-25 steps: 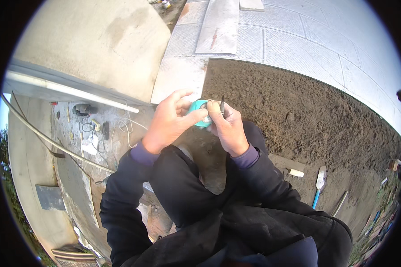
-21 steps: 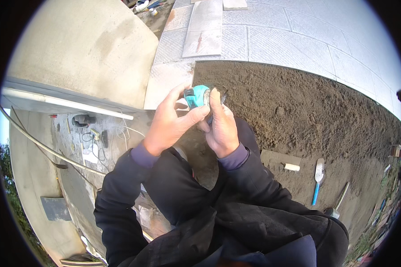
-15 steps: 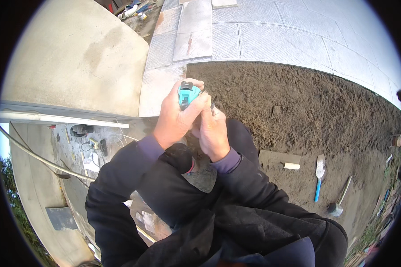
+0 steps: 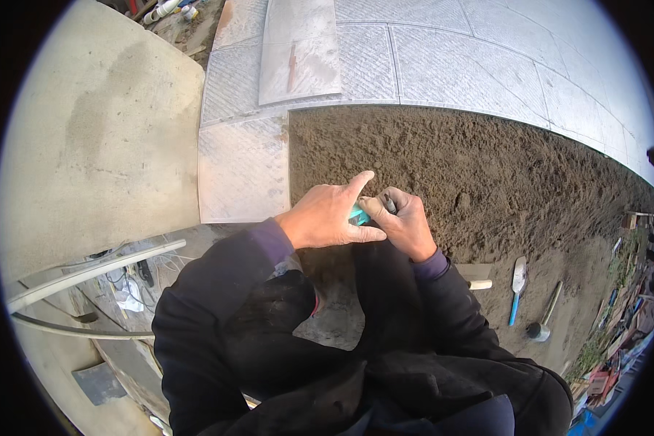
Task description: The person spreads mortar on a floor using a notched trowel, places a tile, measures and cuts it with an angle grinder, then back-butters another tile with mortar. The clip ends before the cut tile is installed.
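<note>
Turquoise tape measure (image 4: 357,215), held low over the near edge of the soil bed (image 4: 414,160), is mostly hidden between the two hands; any lettering on its casing is covered or too small to read. The left hand (image 4: 323,216) has thumb and forefinger spread wide on either side of it. The right hand (image 4: 407,225) is closed around a dark pen-like tool (image 4: 390,205), its thumb against the tape measure.

At the upper left, beside a white pipe fitting (image 4: 163,9), sits what looks like a small white tub (image 4: 190,12), its contents too small to make out. To the right lie a blue-handled trowel (image 4: 517,287), a mallet (image 4: 539,331) and a flat trowel with a pale handle (image 4: 479,285). Ribbed grey paving slabs (image 4: 458,65) border the soil's far side.
</note>
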`<state>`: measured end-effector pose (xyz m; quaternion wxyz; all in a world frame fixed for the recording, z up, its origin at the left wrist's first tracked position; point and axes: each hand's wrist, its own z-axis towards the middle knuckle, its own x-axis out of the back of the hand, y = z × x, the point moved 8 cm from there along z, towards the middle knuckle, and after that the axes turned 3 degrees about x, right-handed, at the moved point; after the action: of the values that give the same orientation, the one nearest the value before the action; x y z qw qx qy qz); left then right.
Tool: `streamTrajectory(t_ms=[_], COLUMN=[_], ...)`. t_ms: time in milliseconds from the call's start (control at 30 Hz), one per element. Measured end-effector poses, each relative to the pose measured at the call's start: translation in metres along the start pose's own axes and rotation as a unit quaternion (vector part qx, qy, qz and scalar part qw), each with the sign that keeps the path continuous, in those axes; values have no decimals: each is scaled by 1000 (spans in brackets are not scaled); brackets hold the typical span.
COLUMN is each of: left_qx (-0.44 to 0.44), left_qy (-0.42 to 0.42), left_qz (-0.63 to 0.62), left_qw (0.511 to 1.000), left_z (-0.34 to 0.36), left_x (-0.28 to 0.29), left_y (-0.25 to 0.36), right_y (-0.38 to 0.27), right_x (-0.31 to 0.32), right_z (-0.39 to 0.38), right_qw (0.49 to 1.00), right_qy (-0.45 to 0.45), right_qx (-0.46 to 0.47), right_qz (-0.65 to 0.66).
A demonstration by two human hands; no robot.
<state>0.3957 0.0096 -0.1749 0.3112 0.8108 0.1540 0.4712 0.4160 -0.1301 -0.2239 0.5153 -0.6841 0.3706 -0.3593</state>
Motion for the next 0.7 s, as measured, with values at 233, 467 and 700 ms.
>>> streamTrajectory(t_ms=[233,467,700], left_qx=[-51,202,248], left_qy=[70,234,260], left_qz=[61,208,278], left_qw=[994,928,891], left_z=[24,-31,-16], left_x=[21,106,136], left_y=[-78,-293,-347], right_y=[35,78,105], right_x=[10,90,-26], right_z=[38,139,100], right_qw=[968,878,906], right_qy=[-32,101,125], right_qx=[-45,9,-151], right_qz=[244,468,375])
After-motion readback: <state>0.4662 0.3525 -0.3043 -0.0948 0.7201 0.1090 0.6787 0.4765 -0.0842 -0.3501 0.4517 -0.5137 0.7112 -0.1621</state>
